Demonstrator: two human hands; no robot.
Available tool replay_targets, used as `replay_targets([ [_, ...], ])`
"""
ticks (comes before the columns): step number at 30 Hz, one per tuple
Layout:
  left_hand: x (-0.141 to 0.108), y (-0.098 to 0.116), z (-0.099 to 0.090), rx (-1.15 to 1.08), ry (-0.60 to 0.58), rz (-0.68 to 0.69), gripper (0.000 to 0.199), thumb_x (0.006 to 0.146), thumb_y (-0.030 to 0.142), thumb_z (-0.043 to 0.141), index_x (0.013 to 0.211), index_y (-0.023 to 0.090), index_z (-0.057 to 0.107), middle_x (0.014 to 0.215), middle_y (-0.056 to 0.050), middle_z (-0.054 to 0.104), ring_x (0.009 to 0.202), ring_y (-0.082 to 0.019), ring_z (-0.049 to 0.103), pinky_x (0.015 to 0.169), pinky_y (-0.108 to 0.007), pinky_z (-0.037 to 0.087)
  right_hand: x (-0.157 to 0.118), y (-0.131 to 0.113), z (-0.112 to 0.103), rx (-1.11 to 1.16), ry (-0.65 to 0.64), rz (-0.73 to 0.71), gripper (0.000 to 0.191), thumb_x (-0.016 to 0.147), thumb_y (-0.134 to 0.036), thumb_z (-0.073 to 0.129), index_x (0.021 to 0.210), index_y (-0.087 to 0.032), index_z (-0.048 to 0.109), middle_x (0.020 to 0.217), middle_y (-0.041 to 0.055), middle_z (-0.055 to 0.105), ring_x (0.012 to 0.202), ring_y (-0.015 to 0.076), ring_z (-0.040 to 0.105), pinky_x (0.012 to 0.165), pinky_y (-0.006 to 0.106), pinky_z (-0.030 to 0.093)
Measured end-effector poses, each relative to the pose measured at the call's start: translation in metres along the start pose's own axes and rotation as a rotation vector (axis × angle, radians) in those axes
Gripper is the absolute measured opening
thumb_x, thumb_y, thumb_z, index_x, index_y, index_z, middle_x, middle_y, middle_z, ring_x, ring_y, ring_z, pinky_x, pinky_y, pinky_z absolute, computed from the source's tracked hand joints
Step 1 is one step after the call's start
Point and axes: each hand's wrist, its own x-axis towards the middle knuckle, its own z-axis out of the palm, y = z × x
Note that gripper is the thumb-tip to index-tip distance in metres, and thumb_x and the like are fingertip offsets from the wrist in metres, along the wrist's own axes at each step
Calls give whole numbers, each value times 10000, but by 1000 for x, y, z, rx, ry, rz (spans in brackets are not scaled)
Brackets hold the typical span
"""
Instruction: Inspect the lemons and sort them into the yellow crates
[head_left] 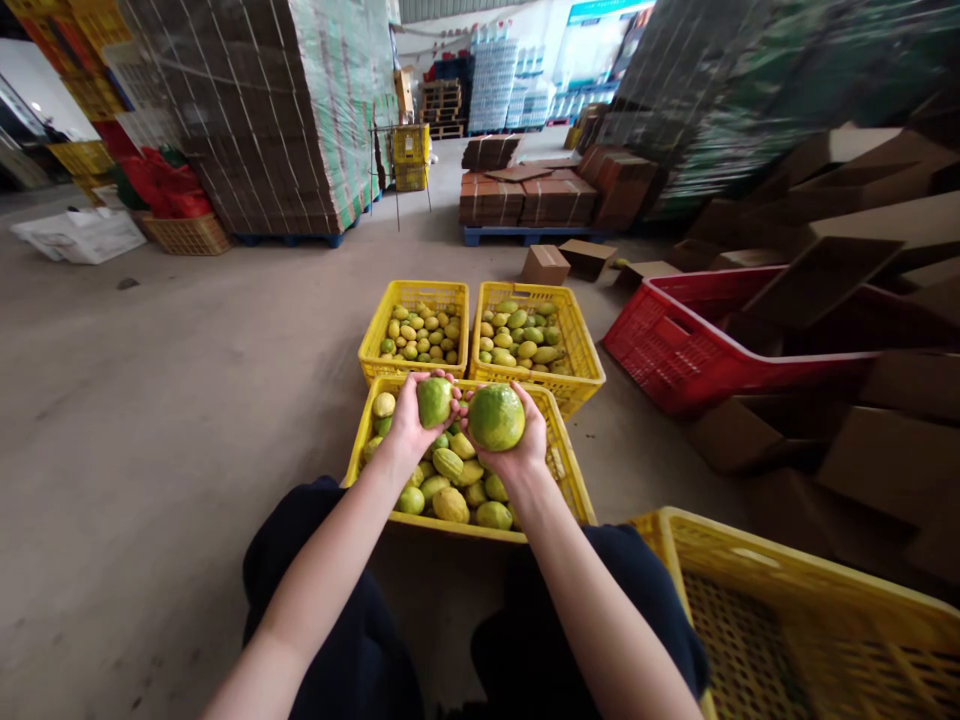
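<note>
My left hand (414,418) is wrapped round a smaller green fruit (435,402) with a citrus-like look. In my right hand (529,440) rests a larger, glossy, roundish green fruit (496,417), with my fingers curled about its side and underneath. The two fruits are held side by side, a little apart, above the near yellow crate (469,531). Inside that crate lie several yellow and green fruits (451,504), some round and some long and ridged. My hands and forearms hide part of them.
Two yellow crates, a left one (365,352) and a right one (589,372), hold more fruit just beyond. A yellow crate (780,550) stands at my right. Cardboard boxes surround a red crate (660,350). Wrapped pallet stacks (247,110) and flattened cartons (525,200) stand farther back.
</note>
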Motion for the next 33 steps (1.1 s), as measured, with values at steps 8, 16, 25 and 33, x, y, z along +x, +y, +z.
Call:
replay_targets([
  [8,-4,4,5,43,-19,18,158,785,198,452,684,165,570,645,-17,610,504,-122,585,423,-204,466,0,3,1,7,-29,-41,261,715,-416,578,762,-175,666,633,66,697,665,261,703,623,415,601],
  [16,-7,9,6,89,-122,4,129,778,210,462,718,157,563,659,-18,610,521,-130,598,425,-198,456,-3,-2,0,-43,-214,-40,252,727,-373,573,771,-151,683,625,70,674,676,245,693,613,375,600],
  [25,-12,12,6,177,-280,85,154,738,240,486,656,148,579,643,-25,616,502,-137,593,417,-221,450,-12,-1,6,-389,-251,-323,342,768,-488,545,727,-182,694,696,62,696,743,257,688,684,397,583],
  [33,-12,-2,4,379,-224,548,216,801,310,505,712,171,644,683,-31,689,552,-155,634,542,-263,509,-27,9,0,-1118,-49,-1136,225,888,-348,552,903,-223,738,933,26,751,877,220,676,845,340,509],
])
